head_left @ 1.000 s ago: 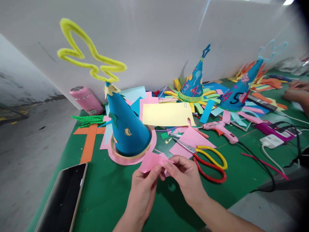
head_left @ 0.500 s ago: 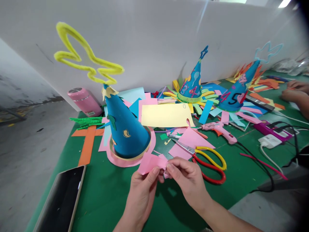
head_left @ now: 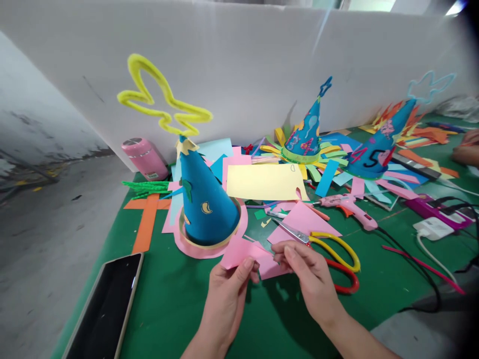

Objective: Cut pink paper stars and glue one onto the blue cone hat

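My left hand [head_left: 230,286] pinches a piece of pink paper [head_left: 239,252] between thumb and fingers, above the green table. My right hand [head_left: 309,271] is just to its right, thumb and fingertips pressed together; what they hold, if anything, is hidden. Behind and below those fingertips shows another pink paper piece [head_left: 270,268], and I cannot tell if that hand touches it. A blue cone party hat [head_left: 211,209] with a pink brim stands beyond my left hand, topped by a yellow pipe-cleaner shape [head_left: 175,107]. Scissors [head_left: 299,234] with red and yellow handles lie beside my right hand.
A phone [head_left: 107,304] lies at the left edge. Pink glue gun [head_left: 350,205], cream card [head_left: 265,182], pink bottle [head_left: 145,159] and power strip [head_left: 439,212] are farther back. Two decorated hats [head_left: 305,132] stand behind. Another person's hand [head_left: 467,149] shows far right.
My right hand has drawn a little to the right, away from my left hand, uncovering more of the second pink piece. The view has shifted slightly.
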Motion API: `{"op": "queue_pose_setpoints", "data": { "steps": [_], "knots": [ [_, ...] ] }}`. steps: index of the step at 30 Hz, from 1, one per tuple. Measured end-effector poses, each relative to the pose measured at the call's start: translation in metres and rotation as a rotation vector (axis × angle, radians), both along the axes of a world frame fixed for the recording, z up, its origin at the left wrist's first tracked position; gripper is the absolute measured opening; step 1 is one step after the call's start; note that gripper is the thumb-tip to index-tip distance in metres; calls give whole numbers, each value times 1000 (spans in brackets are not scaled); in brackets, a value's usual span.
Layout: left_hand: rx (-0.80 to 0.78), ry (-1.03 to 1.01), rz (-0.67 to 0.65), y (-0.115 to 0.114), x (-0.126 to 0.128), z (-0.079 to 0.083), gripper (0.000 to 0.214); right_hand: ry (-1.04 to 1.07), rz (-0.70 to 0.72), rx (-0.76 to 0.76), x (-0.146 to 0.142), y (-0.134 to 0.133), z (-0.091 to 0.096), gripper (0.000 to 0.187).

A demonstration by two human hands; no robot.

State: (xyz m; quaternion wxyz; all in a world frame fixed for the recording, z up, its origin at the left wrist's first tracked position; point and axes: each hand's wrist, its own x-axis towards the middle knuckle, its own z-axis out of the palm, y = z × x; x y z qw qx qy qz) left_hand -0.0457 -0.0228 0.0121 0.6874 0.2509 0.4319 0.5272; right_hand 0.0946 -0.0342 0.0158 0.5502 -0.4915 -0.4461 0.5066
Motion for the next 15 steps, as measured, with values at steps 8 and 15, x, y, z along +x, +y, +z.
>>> {"op": "queue_pose_setpoints", "data": {
  "steps": [8,15],
  "knots": [
    [14,2,-30,-1,1,-2,6,-115,109,-2,-11,7,9,22],
    [30,-70,-56,-1,5,-2,14,39,147,-21,-25,7,-2,23]
  ]
}}
